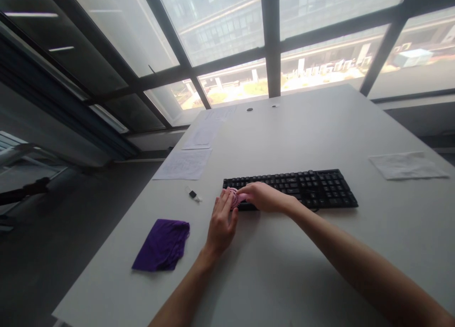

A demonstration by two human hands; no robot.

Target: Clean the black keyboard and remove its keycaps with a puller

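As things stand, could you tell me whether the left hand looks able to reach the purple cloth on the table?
Probably yes. The left hand rests at the pink object by the keyboard, and the purple cloth lies just to its left on bare table with nothing between them.

Both bare forearms reach forward and angle inward — the left hand (221, 221) lies palm-down with fingers together, the right hand (262, 196) curls its fingers toward the left fingertips, the two grips nearly meeting.

The hands (241, 208) hide most of a small pink object (234, 197).
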